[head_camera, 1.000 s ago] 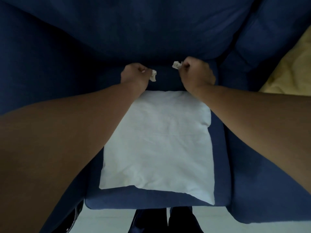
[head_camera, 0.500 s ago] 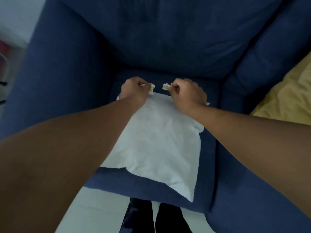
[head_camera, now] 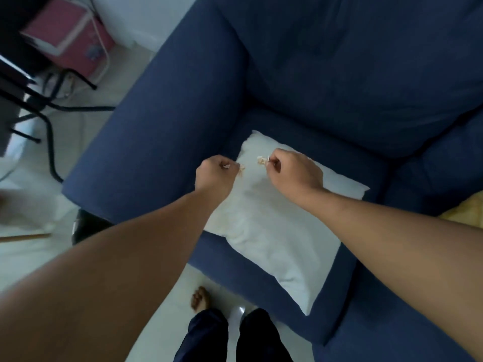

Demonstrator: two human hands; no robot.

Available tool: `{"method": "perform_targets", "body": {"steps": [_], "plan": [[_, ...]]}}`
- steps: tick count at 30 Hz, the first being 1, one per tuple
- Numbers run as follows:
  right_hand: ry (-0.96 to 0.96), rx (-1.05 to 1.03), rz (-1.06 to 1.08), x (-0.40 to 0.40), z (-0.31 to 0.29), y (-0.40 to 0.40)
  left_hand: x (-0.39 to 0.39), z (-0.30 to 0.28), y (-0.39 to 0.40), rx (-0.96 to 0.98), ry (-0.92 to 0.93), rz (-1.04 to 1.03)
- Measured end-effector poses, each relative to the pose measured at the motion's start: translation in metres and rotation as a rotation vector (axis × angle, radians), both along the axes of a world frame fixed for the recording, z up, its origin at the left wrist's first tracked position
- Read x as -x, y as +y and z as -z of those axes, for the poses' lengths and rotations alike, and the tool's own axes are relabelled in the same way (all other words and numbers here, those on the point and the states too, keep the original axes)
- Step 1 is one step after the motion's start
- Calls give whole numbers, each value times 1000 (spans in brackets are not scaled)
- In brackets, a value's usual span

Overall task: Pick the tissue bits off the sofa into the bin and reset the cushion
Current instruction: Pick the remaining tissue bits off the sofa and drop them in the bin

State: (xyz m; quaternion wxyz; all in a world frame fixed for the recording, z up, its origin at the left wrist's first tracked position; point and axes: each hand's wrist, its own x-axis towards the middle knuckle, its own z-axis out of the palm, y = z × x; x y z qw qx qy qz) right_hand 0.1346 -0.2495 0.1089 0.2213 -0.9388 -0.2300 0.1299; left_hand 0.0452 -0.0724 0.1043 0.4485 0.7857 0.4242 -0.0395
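A white cushion [head_camera: 282, 231] lies flat on the seat of the dark blue sofa [head_camera: 339, 87]. Both my fists hang above the cushion's far left corner. My left hand [head_camera: 215, 176] pinches a small tissue bit [head_camera: 241, 168] at its fingertips. A second crumpled tissue bit [head_camera: 261, 160] sticks out of my right hand [head_camera: 292, 173], which is closed around it. The two hands are about a hand's width apart. No bin can be identified in view.
The sofa's left armrest [head_camera: 156, 126] runs beside my left arm. Left of it, on the pale floor, stand black metal chair legs [head_camera: 49, 105] and a pink box [head_camera: 70, 35]. A yellow cloth [head_camera: 465, 212] lies at the right edge. My legs and a bare foot [head_camera: 200, 300] are below.
The view has swung left and pulled back, bringing the armrest, floor and furniture into sight. Both fists, each still holding its tissue bit, have drawn back from the seat's rear over the cushion.
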Motion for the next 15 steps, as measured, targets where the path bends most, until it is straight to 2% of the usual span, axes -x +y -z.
{"method": "perform_targets", "body": {"steps": [15], "plan": [[101,65,-452,131,10,135,213,46,52,105,168,-307]]}}
